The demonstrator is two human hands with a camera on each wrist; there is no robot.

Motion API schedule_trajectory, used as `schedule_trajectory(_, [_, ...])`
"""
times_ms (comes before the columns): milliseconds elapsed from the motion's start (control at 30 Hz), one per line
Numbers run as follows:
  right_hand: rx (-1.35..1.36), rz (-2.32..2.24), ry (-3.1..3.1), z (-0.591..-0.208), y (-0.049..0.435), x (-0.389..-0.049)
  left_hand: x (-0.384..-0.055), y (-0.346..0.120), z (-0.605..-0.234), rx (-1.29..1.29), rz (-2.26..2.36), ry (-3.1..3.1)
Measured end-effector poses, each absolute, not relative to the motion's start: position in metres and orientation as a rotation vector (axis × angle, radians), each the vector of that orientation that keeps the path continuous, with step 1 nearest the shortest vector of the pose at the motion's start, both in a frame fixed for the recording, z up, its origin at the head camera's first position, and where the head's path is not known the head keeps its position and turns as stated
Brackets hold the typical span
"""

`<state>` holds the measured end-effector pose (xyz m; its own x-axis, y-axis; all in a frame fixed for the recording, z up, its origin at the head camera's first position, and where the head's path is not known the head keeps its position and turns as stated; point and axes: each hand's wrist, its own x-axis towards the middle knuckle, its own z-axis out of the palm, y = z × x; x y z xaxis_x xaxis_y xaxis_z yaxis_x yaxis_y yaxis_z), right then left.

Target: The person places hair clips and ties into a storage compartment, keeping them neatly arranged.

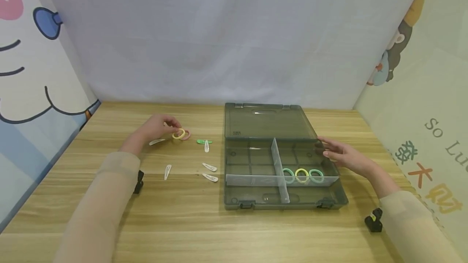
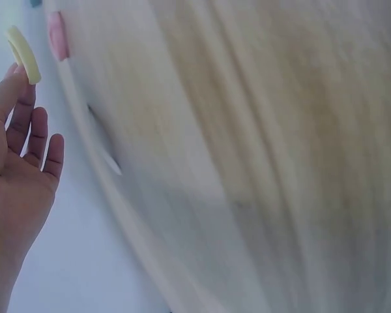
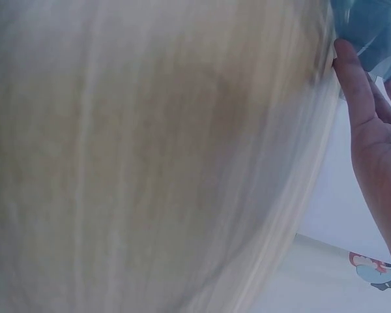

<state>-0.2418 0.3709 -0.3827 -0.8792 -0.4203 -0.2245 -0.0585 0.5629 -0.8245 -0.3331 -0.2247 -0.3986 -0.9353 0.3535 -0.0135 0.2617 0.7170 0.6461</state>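
Note:
Between thumb and fingertips my left hand (image 1: 161, 126) pinches a yellow hair tie (image 1: 178, 134), held above the table in the left wrist view. Just beyond it on the wood lies a pink hair tie (image 1: 186, 134). My right hand (image 1: 343, 155) rests with extended fingers at the right side of a translucent grey divided box (image 1: 285, 206), whose lid (image 1: 270, 121) is folded back. Two green hair ties (image 1: 316, 176) and a yellow one (image 1: 302, 175) stand in a row in the box's right part, by the lengthwise divider (image 1: 252, 180).
Several white snap hair clips (image 1: 210, 167) lie spread left of the box, one (image 1: 157, 142) beneath the left hand. A green clip (image 1: 204, 141) touches another white one. The wooden table (image 1: 175, 230) meets a white cloth (image 1: 226, 52) at the back and printed panels at both sides.

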Motion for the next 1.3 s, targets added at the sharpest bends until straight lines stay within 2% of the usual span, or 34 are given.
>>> schedule_trajectory(967, [-0.403,-1.241,2.408,-0.382,0.370,-0.241,-0.320,-0.180,-0.347,0.719,1.026,2.954])
schedule_trajectory(1300, [-0.402,-1.247,2.400,-0.382,0.369,-0.241,-0.305,-0.155,-0.316,0.670,1.031,2.937])
